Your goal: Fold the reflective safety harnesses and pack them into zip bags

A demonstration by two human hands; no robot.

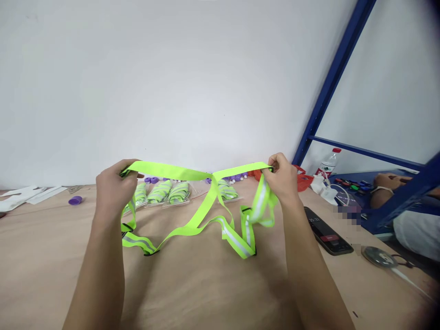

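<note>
Left hand (117, 185): raised above the tabletop (206, 293), fingers turned inward, back of the hand largely toward the viewer.
Left forearm (103, 270): rises steeply to the wrist.
Left grip: closed on one side of the neon strap harness (175, 172); fingertips partly hidden.
Right hand (282, 178): level with the left hand and well apart from it, thumb and bent fingers pointing inward.
Right forearm (309, 266): slants inward and upward to the wrist.
Right grip: pinched closed on the opposite side of the harness.
Harness position: upper band spans both grips, dipping slightly at its mid-joint; reflective loops hang below and between the hands.
Bagged straps (178, 192): beyond and between the grips.
Purple cap (75, 200): outward of the left grip.
Phone (328, 231): outward of the right forearm, nearer the viewer than the right grip.
</note>
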